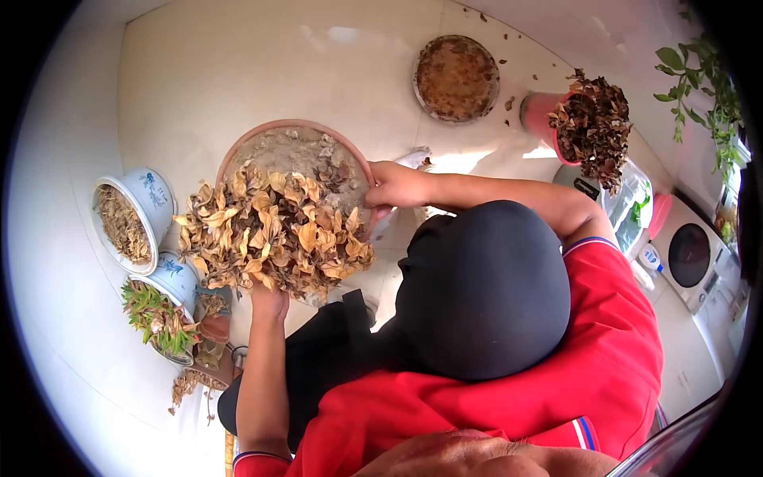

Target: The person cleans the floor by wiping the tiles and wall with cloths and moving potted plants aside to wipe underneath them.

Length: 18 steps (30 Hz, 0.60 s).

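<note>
Gripping the right side of the wide pot's rim, the fingers of the right hand point(389, 187) are closed. The left hand point(270, 300) is placed at the near edge of the dry leaves point(274, 230); its fingers are hidden by them, so their state cannot be told. Soil point(306, 151) is held in the wide pot point(274, 124), partly covered by the leaves. Two white pots point(159, 199) point(176, 278) are seen to the left; a round dish point(457, 79) and a pink pot point(542, 115) lie beyond, to the right.
</note>
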Available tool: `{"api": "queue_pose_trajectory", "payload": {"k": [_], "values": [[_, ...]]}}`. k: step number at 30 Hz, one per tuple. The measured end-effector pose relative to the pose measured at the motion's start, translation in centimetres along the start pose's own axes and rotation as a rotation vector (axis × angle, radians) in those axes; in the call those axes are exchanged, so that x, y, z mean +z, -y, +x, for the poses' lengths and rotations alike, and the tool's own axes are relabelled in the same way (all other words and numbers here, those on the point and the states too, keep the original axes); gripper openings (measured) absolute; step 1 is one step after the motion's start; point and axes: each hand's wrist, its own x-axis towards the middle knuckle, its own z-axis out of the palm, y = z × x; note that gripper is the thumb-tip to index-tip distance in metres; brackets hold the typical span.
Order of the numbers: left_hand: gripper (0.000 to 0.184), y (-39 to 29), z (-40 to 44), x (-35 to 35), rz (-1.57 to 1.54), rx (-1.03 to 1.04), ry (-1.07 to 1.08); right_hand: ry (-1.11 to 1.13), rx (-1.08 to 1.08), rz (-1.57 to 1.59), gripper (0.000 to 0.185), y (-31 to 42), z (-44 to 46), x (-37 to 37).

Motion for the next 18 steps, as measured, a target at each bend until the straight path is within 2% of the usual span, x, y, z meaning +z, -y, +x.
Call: {"api": "queue_pose_trajectory", "payload": {"k": [4, 5, 8, 10, 11, 12, 13, 14, 15, 18], "values": [[0.059, 0.7, -0.2, 1.0, 0.272, 0.013, -0.115, 0.041, 0.043, -0.121, 0.041, -1.5, 1.2, -0.6], [0.061, 0.7, -0.2, 0.5, 0.242, 0.016, -0.091, 0.074, 0.055, -0.122, 0.049, -0.7, 0.7, -0.6], [0.043, 0.5, 0.4, -0.4, 0.101, -0.023, -0.056, 0.143, -0.026, -0.156, 0.061, -0.4, -0.4, -1.3], [0.042, 0.8, 1.1, -1.6, 0.029, -0.032, -0.091, 0.158, -0.185, -0.343, 0.079, -2.1, 0.2, -3.5], [0.042, 0.9, 1.0, -1.5, 0.038, -0.031, -0.103, 0.182, -0.086, -0.375, 0.085, -0.4, -0.2, -5.0], [0.042, 0.9, 1.0, -1.3, 0.047, -0.033, -0.114, 0.096, -0.134, -0.406, 0.073, -1.1, 0.6, -6.5], [0.041, 0.9, 0.8, -1.0, 0.078, -0.022, -0.116, -0.234, -0.357, -0.721, 0.056, -2.1, 1.1, -7.8], [0.041, 1.0, 0.8, -1.5, 0.075, -0.038, -0.123, -0.586, -0.240, -0.923, 0.044, -0.7, 0.4, -7.8], [0.041, 1.2, 0.8, -2.2, 0.071, -0.056, -0.132, -0.780, -0.144, -0.934, 0.042, -0.6, 0.5, -8.8], [0.040, 1.1, 0.9, -2.0, 0.039, -0.075, -0.125, -1.066, -0.055, -1.119, 0.044, -2.1, 0.6, -12.1]]}}
